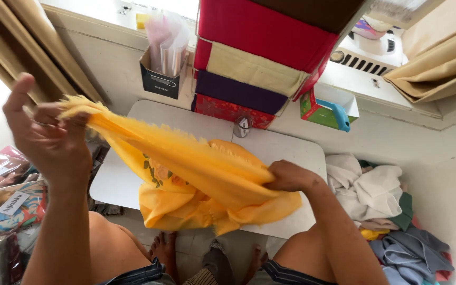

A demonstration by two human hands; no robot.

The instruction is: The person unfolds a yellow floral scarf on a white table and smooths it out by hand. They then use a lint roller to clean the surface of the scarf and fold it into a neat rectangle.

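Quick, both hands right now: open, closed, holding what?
Left hand: closed, grip pinching one fringed end of the yellow cloth, raised.
Right hand: closed, grip bunching the same cloth over the white table.

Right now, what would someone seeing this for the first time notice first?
A bright yellow cloth stretches across the middle, the left hand lifting one fringed end high while the right hand grips the other over the small white table. Behind it stand stacked fabric boxes.

A small white table (286, 148) stood below stacked fabric boxes (254, 63); crumpled clothes (376, 195) lay beside it, near a black holder (159, 82) of wrapped packets.
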